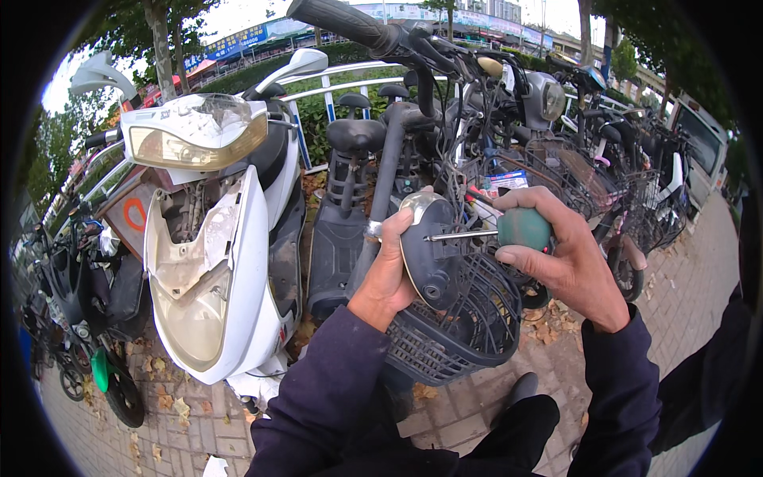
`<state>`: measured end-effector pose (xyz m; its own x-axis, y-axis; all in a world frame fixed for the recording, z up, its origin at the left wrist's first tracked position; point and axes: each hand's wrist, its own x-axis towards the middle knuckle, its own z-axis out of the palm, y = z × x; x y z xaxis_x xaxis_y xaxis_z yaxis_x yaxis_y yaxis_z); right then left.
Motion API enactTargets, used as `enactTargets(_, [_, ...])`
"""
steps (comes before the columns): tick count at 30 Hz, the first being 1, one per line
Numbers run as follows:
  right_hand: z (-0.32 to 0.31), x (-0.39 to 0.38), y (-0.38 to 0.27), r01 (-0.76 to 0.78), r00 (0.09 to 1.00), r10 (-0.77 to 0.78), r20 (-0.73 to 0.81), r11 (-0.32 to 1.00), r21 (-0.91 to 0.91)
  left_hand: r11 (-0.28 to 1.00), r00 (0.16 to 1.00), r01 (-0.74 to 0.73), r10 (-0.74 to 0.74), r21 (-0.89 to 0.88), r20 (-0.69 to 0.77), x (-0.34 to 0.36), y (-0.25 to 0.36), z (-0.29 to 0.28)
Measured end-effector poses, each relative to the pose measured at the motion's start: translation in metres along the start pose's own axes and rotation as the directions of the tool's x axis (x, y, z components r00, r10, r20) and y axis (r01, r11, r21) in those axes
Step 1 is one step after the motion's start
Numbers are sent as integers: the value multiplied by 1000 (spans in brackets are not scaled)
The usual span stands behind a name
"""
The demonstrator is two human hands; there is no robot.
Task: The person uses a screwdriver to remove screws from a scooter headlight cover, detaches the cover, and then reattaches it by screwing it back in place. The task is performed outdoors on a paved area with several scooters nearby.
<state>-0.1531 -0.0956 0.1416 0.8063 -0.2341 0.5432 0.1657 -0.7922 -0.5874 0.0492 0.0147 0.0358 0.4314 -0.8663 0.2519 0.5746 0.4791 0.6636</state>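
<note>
While left hand [391, 274] grips round black headlamp housing [427, 254], right hand [560, 250] drives green-handled screwdriver [509, 230].

Support: brick pavement [691, 286] | on it: parked scooters [214, 262], dry leaves [171, 405] (scattered near wheels)

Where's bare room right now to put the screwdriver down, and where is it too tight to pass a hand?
Free: the black basket below the right hand, and the brick paving to its right. Crowded: wires behind the headlamp housing in the left hand, and the gap beside the white scooter.
</note>
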Motion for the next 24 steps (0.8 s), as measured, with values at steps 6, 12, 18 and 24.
enactTargets(6, [-7, -1, -8, 134, 983, -112, 143, 980, -149, 1000, 1000, -6, 6, 14, 18, -1, 0, -2])
enactTargets(12, [0, -2, -1, 172, 984, -167, 64, 981, -87, 1000, 1000, -7, 8, -6, 20, -2, 1, -1])
enactTargets(18, [5, -6, 8, -134, 990, 125, 58, 975, 177, 1000, 1000, -22, 22, 7, -8, -3, -1, 4])
enactTargets(24, [-4, -3, 2, 139, 986, -128, 106, 984, -113, 1000, 1000, 1, -1, -23, 7, -2, 0, 0])
